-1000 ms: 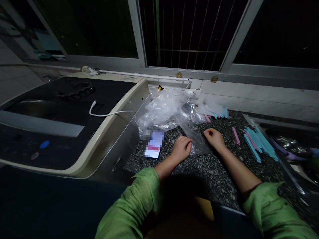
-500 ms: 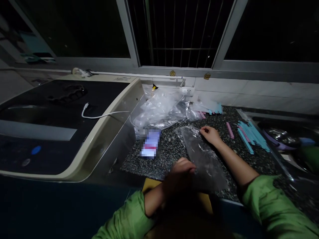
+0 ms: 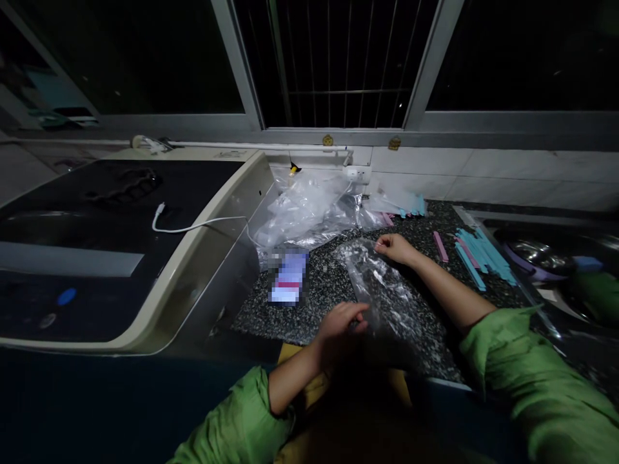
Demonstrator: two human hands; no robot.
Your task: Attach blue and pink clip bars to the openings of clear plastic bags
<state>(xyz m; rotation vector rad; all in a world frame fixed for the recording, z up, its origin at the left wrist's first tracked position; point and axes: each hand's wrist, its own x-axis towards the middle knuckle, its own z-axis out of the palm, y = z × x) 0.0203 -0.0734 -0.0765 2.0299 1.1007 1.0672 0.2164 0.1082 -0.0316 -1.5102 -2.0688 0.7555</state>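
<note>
Over on the left, a white cable [image 3: 206, 226] trails across the dark lid of a washing machine [image 3: 229, 201] and drops over its side, perhaps because the lid makes a handy shelf for its loose end. Beside the machine, a lit phone [image 3: 289, 278] lies face up on the speckled counter [image 3: 322, 277], probably to be readable at a glance. A heap of clear plastic [image 3: 304, 209] is pushed against the tiled wall, which leaves the near counter for working. The left hand [image 3: 341, 325] reaches to the near left part of a clear plastic bag [image 3: 387, 283], fingers loosely curled; I can't tell whether any film is between them. That bag lies crinkled on the counter between both hands. The right hand [image 3: 395, 248] appears to pinch its far edge, thumb and fingertip together, likely to steady the slippery film. Further right, a pink strip [image 3: 440, 247] lies apart from the bunched blue strips [image 3: 488, 256], all presumably kept within reach.
</note>
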